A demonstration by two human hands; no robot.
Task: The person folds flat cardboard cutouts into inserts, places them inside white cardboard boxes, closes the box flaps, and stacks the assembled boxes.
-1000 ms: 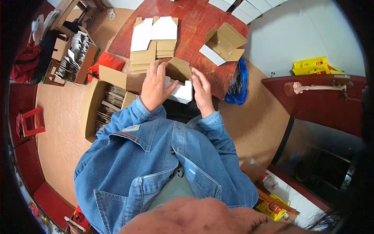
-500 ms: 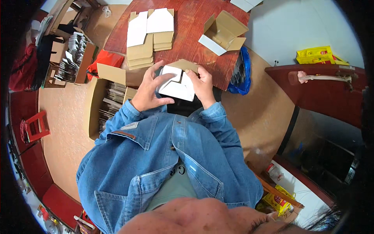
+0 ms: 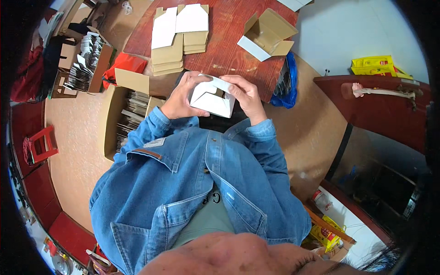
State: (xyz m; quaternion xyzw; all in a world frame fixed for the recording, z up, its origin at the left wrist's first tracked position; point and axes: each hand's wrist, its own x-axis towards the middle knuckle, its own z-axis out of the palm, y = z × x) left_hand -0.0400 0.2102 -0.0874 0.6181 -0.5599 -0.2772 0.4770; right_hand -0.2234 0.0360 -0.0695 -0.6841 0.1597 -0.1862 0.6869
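Observation:
Between my two hands, in front of my chest, is a small white cardboard box [image 3: 213, 106], its end flaps folded inward around a small gap. My left hand [image 3: 182, 97] grips its left side, thumb along the near edge and fingers around the far side. On the right, my right hand [image 3: 247, 97] holds the far right edge, thumb pressed on the white panel. Stacks of flat brown-and-white boxes [image 3: 167, 56] lie beyond on the red wooden table [image 3: 220, 50]. An erected box [image 3: 253, 48] with raised flaps stands at the table's right.
To my left, an open carton [image 3: 108, 126] holds several flat pieces on edge; another filled carton [image 3: 101, 68] stands behind it. A red bag [image 3: 124, 66] lies beside the table. A blue bag [image 3: 289, 87] hangs at its right edge. A red stool [image 3: 44, 144] stands far left.
The brown flap at the box's far side has gone down, and a white panel now shows there. My right hand has shifted slightly right, its fingers now across the far edge.

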